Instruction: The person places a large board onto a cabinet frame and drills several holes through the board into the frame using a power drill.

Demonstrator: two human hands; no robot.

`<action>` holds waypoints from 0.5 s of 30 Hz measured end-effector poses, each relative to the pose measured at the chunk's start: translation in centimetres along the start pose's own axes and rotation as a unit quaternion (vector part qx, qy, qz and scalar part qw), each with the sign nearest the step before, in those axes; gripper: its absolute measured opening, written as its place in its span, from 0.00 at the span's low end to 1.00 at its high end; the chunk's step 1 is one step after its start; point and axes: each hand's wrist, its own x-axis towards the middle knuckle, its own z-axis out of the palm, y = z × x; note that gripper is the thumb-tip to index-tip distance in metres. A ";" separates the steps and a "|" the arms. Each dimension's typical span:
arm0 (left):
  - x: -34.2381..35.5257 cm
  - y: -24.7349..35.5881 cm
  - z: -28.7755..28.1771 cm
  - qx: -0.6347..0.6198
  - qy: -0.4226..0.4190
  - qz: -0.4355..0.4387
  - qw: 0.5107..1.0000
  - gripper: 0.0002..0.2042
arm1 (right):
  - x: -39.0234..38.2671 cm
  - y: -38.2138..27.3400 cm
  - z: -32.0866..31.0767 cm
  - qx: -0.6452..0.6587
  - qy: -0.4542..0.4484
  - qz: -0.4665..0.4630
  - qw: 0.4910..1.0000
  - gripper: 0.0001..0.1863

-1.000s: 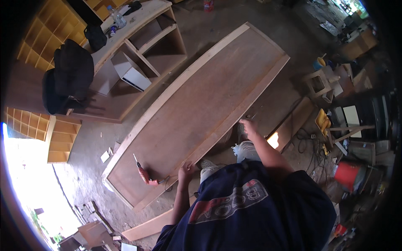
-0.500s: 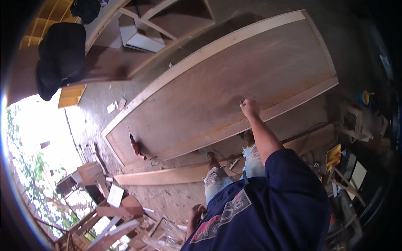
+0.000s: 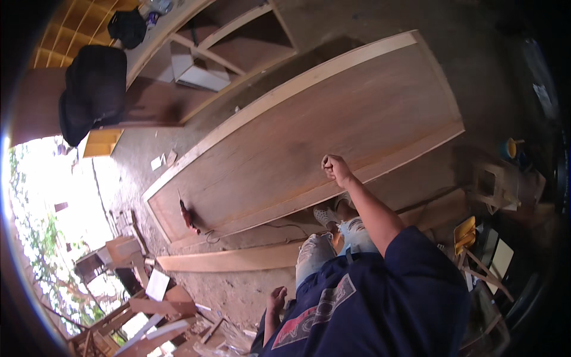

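A long, shallow wooden panel [image 3: 285, 134] with a pale raised frame around a brown sheet lies on the ground ahead of me. Over its near edge, my right hand [image 3: 336, 169] is closed in a fist; whatever it may hold is hidden. My left hand [image 3: 276, 298] hangs low beside my hip, its fingers curled in. What lies inside those fingers, if anything, cannot be made out. A red and black power drill [image 3: 188, 216] with a long thin bit rests on the panel's left end, apart from both hands.
A long board [image 3: 232, 262] lies between the panel and my feet, with a dark cable [image 3: 282, 225] nearby. Scrap wood [image 3: 172, 303] is heaped at lower left. A wooden cabinet frame [image 3: 238, 27] and a black chair [image 3: 95, 89] stand beyond. A yellow stool [image 3: 465, 235] is at right.
My right hand has drawn back toward me and slightly left, still closed over the panel. The view has shifted a little. The drill stays on the panel.
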 end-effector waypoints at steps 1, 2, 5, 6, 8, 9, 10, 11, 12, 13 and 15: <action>1.3 0.2 0.3 0.014 0.003 0.010 1.000 0.21 | -2.1 -2.1 -0.4 0.191 -0.065 0.139 0.969 0.07; 2.8 0.4 0.3 0.007 -0.004 0.067 0.998 0.21 | -4.4 -4.3 -0.6 0.212 -0.085 0.105 0.968 0.07; 8.2 1.8 0.5 0.140 -0.034 0.137 0.980 0.19 | -11.8 -9.9 -1.2 0.318 -0.109 -0.007 0.942 0.09; 10.1 2.6 0.5 0.182 -0.038 0.119 0.975 0.19 | -14.3 -11.5 -1.6 0.312 -0.080 -0.011 0.947 0.09; 13.6 4.2 0.8 0.204 -0.033 0.183 0.961 0.16 | -18.9 -13.9 -3.1 0.296 -0.005 -0.066 0.953 0.13; 16.1 5.9 1.0 0.389 0.005 0.397 0.831 0.14 | -21.0 -14.5 -4.0 0.285 0.033 -0.065 0.956 0.15; 17.6 7.2 0.9 0.562 0.030 0.537 0.629 0.12 | -23.3 -14.8 -5.2 0.280 0.035 -0.082 0.956 0.15; 18.5 8.3 1.0 0.511 0.002 0.501 0.699 0.10 | -25.7 -14.7 -6.4 0.243 0.097 -0.073 0.962 0.15; 19.8 10.6 1.8 0.509 -0.058 0.399 0.761 0.09 | -27.8 -14.4 -7.8 0.205 0.159 -0.063 0.964 0.15; 20.3 12.7 2.9 0.530 0.000 0.456 0.715 0.10 | -29.8 -13.9 -9.4 0.183 0.187 -0.051 0.964 0.15; 19.4 16.0 4.7 0.495 0.045 0.468 0.731 0.12 | -32.6 -11.8 -12.1 0.116 0.287 -0.034 0.950 0.14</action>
